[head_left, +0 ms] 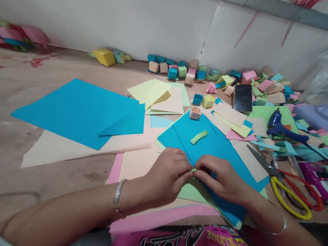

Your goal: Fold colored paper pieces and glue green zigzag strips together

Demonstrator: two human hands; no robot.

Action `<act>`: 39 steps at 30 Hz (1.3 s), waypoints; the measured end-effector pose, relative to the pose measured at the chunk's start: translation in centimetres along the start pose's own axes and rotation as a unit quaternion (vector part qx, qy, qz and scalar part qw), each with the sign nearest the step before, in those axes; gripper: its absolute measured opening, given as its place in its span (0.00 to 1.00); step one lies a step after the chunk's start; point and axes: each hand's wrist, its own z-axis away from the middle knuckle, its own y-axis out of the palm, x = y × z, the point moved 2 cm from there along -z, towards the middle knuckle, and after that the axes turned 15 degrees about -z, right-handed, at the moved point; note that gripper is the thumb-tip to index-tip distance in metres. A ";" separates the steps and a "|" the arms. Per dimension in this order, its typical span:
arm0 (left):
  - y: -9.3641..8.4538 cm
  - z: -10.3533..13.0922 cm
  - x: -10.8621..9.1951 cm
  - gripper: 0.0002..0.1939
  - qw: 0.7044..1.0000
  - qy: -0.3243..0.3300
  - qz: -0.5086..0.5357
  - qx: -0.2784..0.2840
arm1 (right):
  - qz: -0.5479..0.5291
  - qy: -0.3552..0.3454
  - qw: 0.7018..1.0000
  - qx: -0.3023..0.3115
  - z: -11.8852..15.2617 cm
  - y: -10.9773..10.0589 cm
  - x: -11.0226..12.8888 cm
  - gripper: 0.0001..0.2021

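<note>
My left hand (172, 173) and my right hand (218, 175) meet above the blue paper (218, 146). Thumb and forefinger of each are pinched together on a small light-green paper piece (193, 170), mostly hidden by the fingertips. Just beyond them a folded light-green paper strip (199, 137) lies on the blue sheet. Farther back stands a small peach paper box (195, 113), with a blue paper box (197, 99) and a yellow paper box (208, 101) behind it.
Scissors (279, 183) and a blue glue gun (285, 127) lie at the right, near a phone (243, 98). A large blue sheet (77, 111) is at the left. Small paper boxes (172, 73) line the wall, and paper scraps (275, 86) are heaped at the back right.
</note>
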 end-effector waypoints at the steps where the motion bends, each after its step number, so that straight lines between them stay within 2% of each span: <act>1: 0.1 0.1 0.0 0.11 1.000 0.006 0.003 0.021 | 0.023 -0.006 0.999 0.032 0.0 0.0 0.0 0.08; 3: 0.2 0.1 -0.1 0.11 0.999 0.013 0.013 0.048 | 0.064 -0.019 0.995 0.081 0.1 0.1 0.1 0.10; 5: 0.2 0.2 -0.2 0.10 0.998 0.021 0.032 0.057 | 0.073 -0.034 0.992 0.092 0.2 0.2 0.2 0.12; 12: -0.4 0.0 -0.8 0.09 0.986 0.027 0.137 0.094 | -0.011 -0.073 0.997 0.022 0.7 1.1 0.8 0.13; 14: -0.8 -0.2 -0.7 0.07 0.984 -0.005 0.159 0.080 | -0.048 -0.065 0.997 0.007 0.6 0.9 0.6 0.13; 16: -1.4 -0.6 -0.3 0.04 0.980 -0.080 0.181 0.033 | -0.109 -0.047 0.993 -0.018 0.5 0.4 0.2 0.12; 18: -1.8 -0.9 0.3 0.16 0.951 -0.174 0.254 -0.019 | -0.169 -0.027 0.984 -0.055 0.3 -0.1 -0.3 0.12; 20: -1.7 -1.1 0.9 0.21 0.890 -0.253 0.377 -0.027 | -0.211 -0.002 0.973 -0.093 0.1 -0.3 -0.9 0.13; 23: -0.8 -1.1 1.2 0.15 0.783 -0.338 0.522 -0.011 | -0.245 0.038 0.962 -0.113 -0.1 0.0 -1.6 0.13; 24: -0.4 -1.0 1.2 0.14 0.758 -0.356 0.547 -0.009 | -0.253 0.049 0.960 -0.111 -0.2 0.2 -1.8 0.14; 26: 0.0 -0.8 1.1 0.14 0.726 -0.373 0.578 -0.011 | -0.271 0.068 0.955 -0.098 -0.2 0.5 -2.0 0.15; 28: 0.2 -0.8 0.9 0.14 0.716 -0.374 0.589 -0.009 | -0.294 0.081 0.948 -0.092 -0.2 0.6 -2.1 0.18; 31: 0.1 -0.8 0.6 0.14 0.724 -0.379 0.577 -0.007 | -0.294 0.090 0.943 -0.125 0.0 0.6 -2.1 0.22; 35: 0.1 -0.8 0.5 0.16 0.717 -0.376 0.586 0.013 | -0.248 0.122 0.945 -0.172 0.2 0.7 -2.1 0.14; 39: 0.3 -0.7 0.5 0.15 0.690 -0.389 0.610 0.034 | -0.276 0.125 0.940 -0.155 0.0 1.1 -2.1 0.12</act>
